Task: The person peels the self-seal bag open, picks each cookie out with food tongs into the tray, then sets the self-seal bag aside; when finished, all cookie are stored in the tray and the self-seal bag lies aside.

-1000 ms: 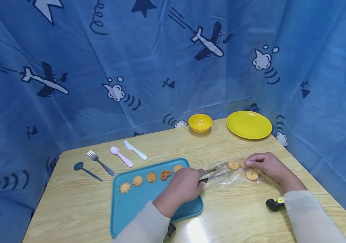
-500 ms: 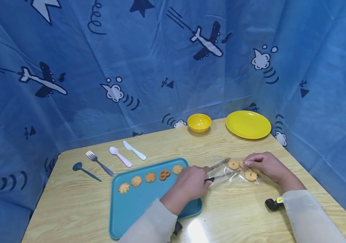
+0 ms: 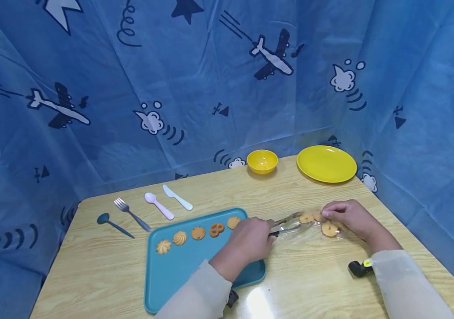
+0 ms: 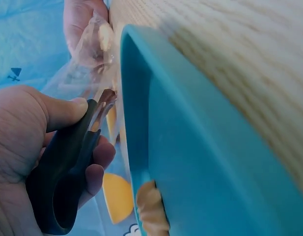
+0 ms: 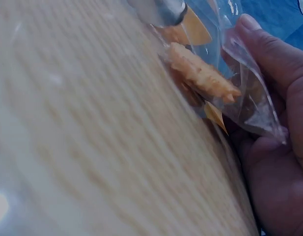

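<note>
My left hand (image 3: 252, 239) grips a pair of tongs (image 4: 68, 157) by the black handle, above the right edge of the teal tray. The metal arms of the tongs reach into a clear plastic bag (image 3: 290, 237), the two tips a little apart and close to the cookies in it. One round scalloped cookie (image 3: 330, 229) lies at the front of the bag, with others behind. My right hand (image 3: 350, 217) pinches the far end of the bag; in the right wrist view the film (image 5: 254, 105) lies between thumb and fingers.
The teal tray (image 3: 187, 270) bears a row of several cookies and a pretzel (image 3: 216, 229). Behind it lie a dark ladle (image 3: 103, 218), a fork (image 3: 131, 213), a pale spoon (image 3: 159, 206) and a white knife (image 3: 177, 197). A yellow bowl (image 3: 262, 162) and plate (image 3: 326, 164) stand at the back.
My left hand has moved right, pushing the tongs deeper into the bag, and the tips have drawn closer together over the last half second. The right hand has stayed in place.
</note>
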A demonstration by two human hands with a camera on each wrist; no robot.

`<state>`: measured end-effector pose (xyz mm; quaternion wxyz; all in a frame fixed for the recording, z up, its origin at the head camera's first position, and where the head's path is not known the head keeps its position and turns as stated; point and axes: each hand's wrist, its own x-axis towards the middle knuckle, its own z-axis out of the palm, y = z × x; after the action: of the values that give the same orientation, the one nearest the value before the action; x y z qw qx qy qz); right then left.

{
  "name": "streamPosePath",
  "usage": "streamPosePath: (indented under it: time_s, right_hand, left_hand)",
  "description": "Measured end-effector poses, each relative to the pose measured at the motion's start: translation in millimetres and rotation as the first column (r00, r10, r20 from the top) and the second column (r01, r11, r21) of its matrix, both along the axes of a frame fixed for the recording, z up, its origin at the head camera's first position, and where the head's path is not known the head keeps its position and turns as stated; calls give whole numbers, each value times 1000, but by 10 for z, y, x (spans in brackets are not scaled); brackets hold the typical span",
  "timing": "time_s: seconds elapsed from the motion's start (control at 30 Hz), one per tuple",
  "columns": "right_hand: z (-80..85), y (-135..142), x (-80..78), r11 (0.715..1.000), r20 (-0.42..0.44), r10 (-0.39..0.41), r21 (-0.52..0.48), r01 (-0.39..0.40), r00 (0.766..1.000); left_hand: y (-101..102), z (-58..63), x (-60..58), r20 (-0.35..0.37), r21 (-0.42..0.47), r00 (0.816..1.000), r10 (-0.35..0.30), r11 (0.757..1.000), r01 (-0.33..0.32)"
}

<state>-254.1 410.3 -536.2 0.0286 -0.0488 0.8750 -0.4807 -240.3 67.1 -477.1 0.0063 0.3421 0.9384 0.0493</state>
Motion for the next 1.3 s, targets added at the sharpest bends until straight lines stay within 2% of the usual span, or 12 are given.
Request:
streamPosePath:
  time_s: [0.3,0.63,0.97,1.3]
  right_hand:
    - [11,-12,9,1000,5,5,-18,-5,1000]
    - [-24,5,11,1000,25,5,-12,-5,1000]
    - [30,-31,-5,1000,35,-20,-21,21,999]
    - [10,-21,1,1000,29,-29,-10,30,999]
  left_hand:
    - [-175,30,57,40,8,999,-2,1000,2]
    - [-78,13,56,47,9,999,-9,1000,8]
    - [-239,91,96,93,31,996,-7,1000,4]
    - [-410,116,169,28,48,998,-53,998,51]
